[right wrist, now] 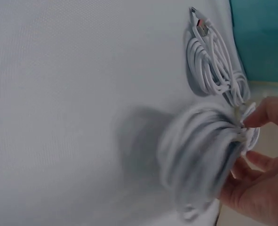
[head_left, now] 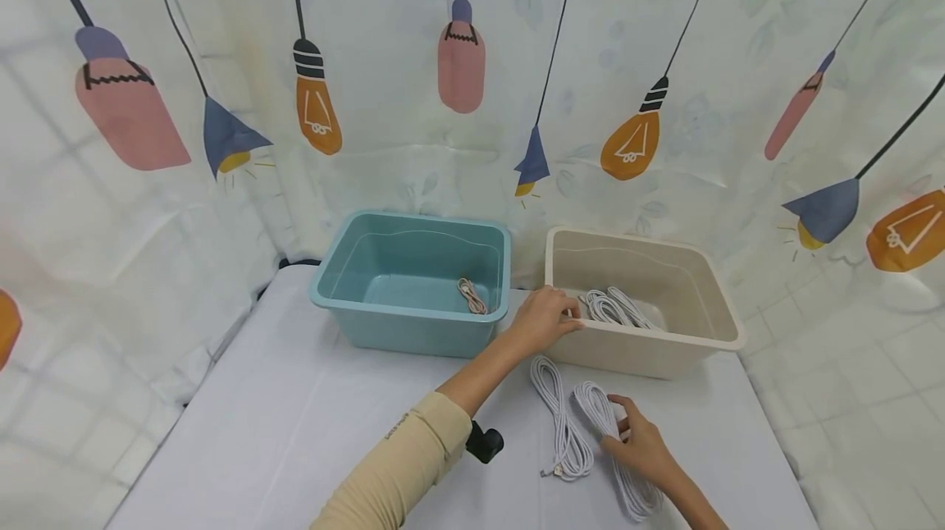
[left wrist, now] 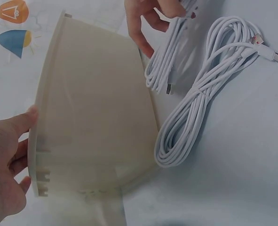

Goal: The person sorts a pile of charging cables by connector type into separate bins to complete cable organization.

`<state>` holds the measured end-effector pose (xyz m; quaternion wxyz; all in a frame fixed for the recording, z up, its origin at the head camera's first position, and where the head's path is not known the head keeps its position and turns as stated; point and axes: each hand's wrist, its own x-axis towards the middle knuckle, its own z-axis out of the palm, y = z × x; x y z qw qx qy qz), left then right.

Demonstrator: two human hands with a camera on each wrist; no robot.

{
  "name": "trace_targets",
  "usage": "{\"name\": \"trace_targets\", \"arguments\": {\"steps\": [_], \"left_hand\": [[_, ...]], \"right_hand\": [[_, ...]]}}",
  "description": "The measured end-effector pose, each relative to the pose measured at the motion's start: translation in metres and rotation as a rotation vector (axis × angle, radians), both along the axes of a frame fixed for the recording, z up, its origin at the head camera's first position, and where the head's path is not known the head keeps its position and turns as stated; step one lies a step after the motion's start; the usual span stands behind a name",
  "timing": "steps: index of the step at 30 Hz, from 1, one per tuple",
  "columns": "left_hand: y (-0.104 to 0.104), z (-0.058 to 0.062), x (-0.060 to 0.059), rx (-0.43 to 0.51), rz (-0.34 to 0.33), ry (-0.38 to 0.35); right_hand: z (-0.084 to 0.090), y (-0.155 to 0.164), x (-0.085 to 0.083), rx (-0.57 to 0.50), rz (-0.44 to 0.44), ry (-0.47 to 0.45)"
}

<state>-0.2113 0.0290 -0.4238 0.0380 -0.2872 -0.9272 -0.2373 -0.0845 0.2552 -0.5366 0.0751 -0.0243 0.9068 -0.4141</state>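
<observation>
On the white table, we are sorting coiled white cables into tubs.

Our left hand rests on the near rim of the beige tub, fingers mostly straight and, as far as the blurred wrist view lets us judge, gripping nothing. Our right hand pinches one coiled cable, fingers curled round it; a second cable lies loose just beside it. Several white coils already sit in the beige tub and one pinkish cable in the teal tub, so we judge two coils remain. A curtain printed with lamps and bulbs hangs behind.
</observation>
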Motion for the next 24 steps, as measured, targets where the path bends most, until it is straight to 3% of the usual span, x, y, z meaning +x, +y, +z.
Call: {"name": "trace_targets", "arguments": {"steps": [11, 24], "left_hand": [[0.0, 0.0, 0.0, -0.003, -0.009, 0.018], [-0.001, 0.002, 0.0, -0.007, -0.011, 0.015]], "right_hand": [[0.012, 0.002, -0.001, 0.014, -0.06, -0.054], [0.031, 0.005, -0.003, 0.042, -0.055, 0.046]]}}
